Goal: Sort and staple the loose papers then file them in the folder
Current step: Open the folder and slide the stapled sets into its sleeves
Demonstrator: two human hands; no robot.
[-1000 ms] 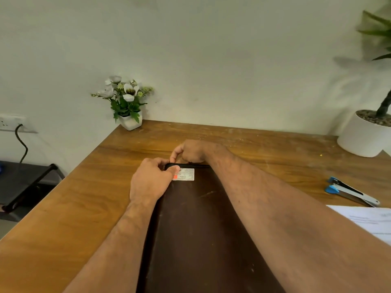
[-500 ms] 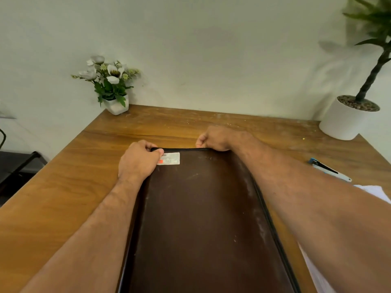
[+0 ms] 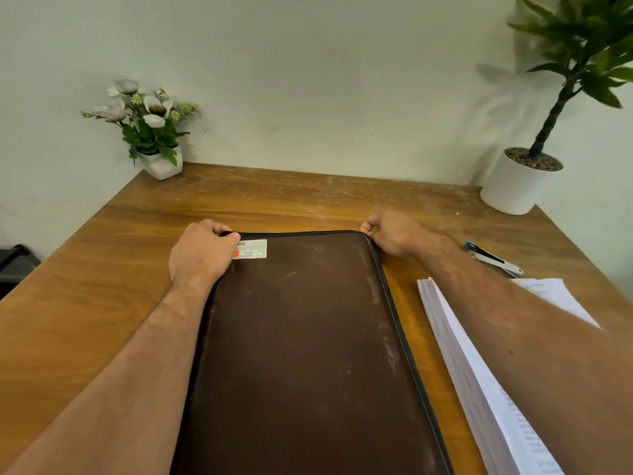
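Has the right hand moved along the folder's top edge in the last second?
Yes. The right hand has slid rightward along the folder top edge, away from the white label, to the far right corner.

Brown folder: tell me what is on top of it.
On the brown zipped folder sits a small white printed label near its far left corner, partly covered by the left hand gripping that corner. The right hand holds the far right corner. Its inside is hidden.
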